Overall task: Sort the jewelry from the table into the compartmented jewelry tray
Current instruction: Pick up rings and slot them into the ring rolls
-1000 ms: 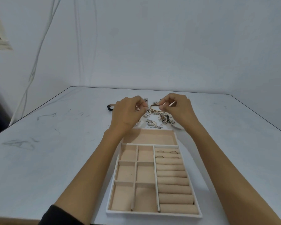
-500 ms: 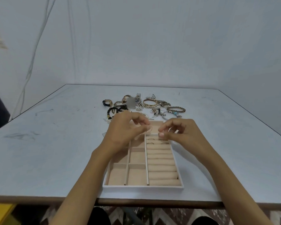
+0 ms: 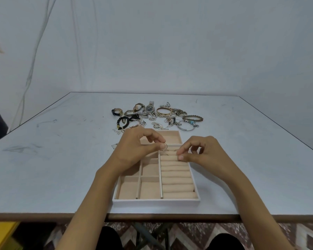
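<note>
A beige compartmented jewelry tray lies near the table's front edge, with ring rolls on its right and square cells on its left. My left hand pinches a thin ring over the top ring rolls. My right hand hovers over the ring rolls, thumb and forefinger pinched together; what they hold is too small to see. Behind the tray lies a pile of jewelry: watches, a gold bangle, a black bead bracelet, a green bead bracelet and chains.
The grey table ends in a front edge just below the tray. A small clear packet lies left of my left hand. Under the table are a patterned floor and a yellow object at the lower left.
Both hands came back from the jewelry pile to over the tray's ring rolls, the left bringing a ring. The camera tilted so the table's front edge shows.
</note>
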